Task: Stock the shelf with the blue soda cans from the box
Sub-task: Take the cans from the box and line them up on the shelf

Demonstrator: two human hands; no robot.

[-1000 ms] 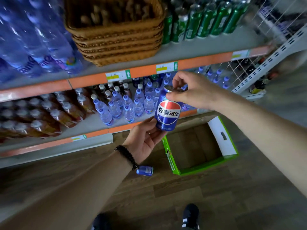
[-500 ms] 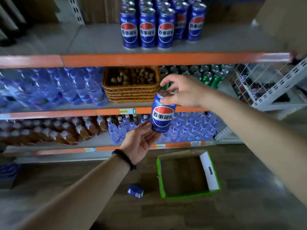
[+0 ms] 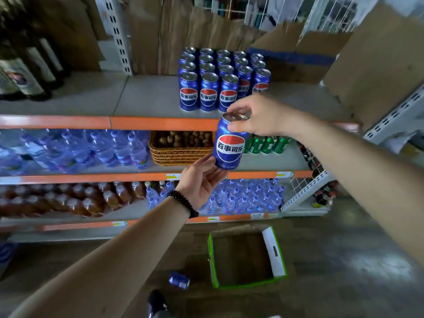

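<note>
A: How is the can held?

B: The right hand (image 3: 261, 117) pinches the blue soda can (image 3: 229, 144) at its top rim, thumb against the upper side wall and fingers curled over the silver lid. The left hand (image 3: 202, 182) is under it, palm up, with its fingertips touching the can's bottom edge. Those fingers are only loosely bent, more a prop than a clasp.

A: And the can itself?

B: Upright, label toward the camera, in the air in front of the shelving.

A: What lies just beyond the grip?

B: Above and behind the right hand, a block of matching cans (image 3: 220, 81) stands in rows on the top shelf (image 3: 146, 97). Its front row is close to the held can's lid but apart from it. Directly behind the can is a wicker basket (image 3: 179, 148), and to the right of the can, green cans (image 3: 266, 144).

A: Farther out?

B: Left of the grip, clear water bottles (image 3: 91, 150) fill the middle shelf. Below the left hand, small water bottles (image 3: 247, 198) and amber drink bottles (image 3: 68, 198) sit on the lower one. Well below both hands, on the floor, the green-edged box (image 3: 275, 251) is open, with no cans visible inside. One more blue can (image 3: 179, 280) lies on its side just left of the box. A black bead bracelet (image 3: 183, 203) circles the left wrist.
</note>
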